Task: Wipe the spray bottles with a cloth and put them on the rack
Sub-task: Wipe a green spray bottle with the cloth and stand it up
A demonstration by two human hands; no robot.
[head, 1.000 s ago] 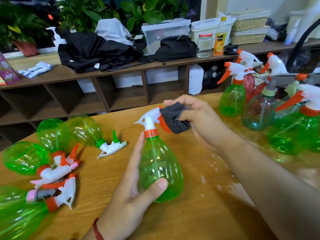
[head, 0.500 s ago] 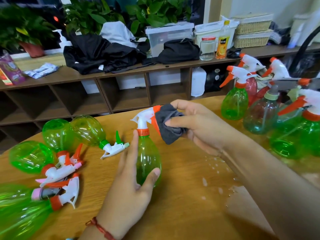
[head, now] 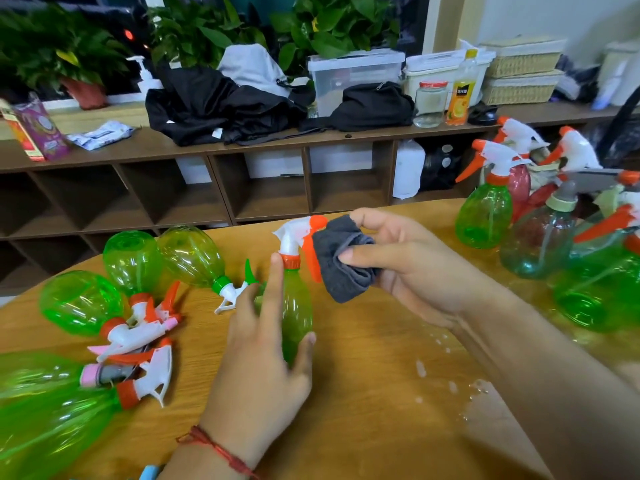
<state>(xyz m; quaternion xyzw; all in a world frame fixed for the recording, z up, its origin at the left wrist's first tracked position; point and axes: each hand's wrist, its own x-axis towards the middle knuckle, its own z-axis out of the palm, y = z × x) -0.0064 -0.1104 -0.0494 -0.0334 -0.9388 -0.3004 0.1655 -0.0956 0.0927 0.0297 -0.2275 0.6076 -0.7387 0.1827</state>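
- The left hand (head: 256,358) grips the green spray bottle (head: 298,306) and keeps it standing on the surface (head: 363,427); its fingers now cover more of the bottle than a moment ago; one finger reaches up to the orange ring (head: 290,261).
- The right hand (head: 415,268) pinches the grey cloth (head: 341,268); the cloth has slid from the top of the white spray head (head: 292,233) down beside the orange trigger (head: 311,261); I think the head is nearly wiped and the body comes next.
- Water drops (head: 420,367) sit on the surface near the right arm.
- Green bottles (head: 79,303) lie on their sides to the left; standing bottles (head: 485,209) wait on the right; none have moved.
- The brown shelf (head: 270,199) is far behind; this bottle is not put away yet.
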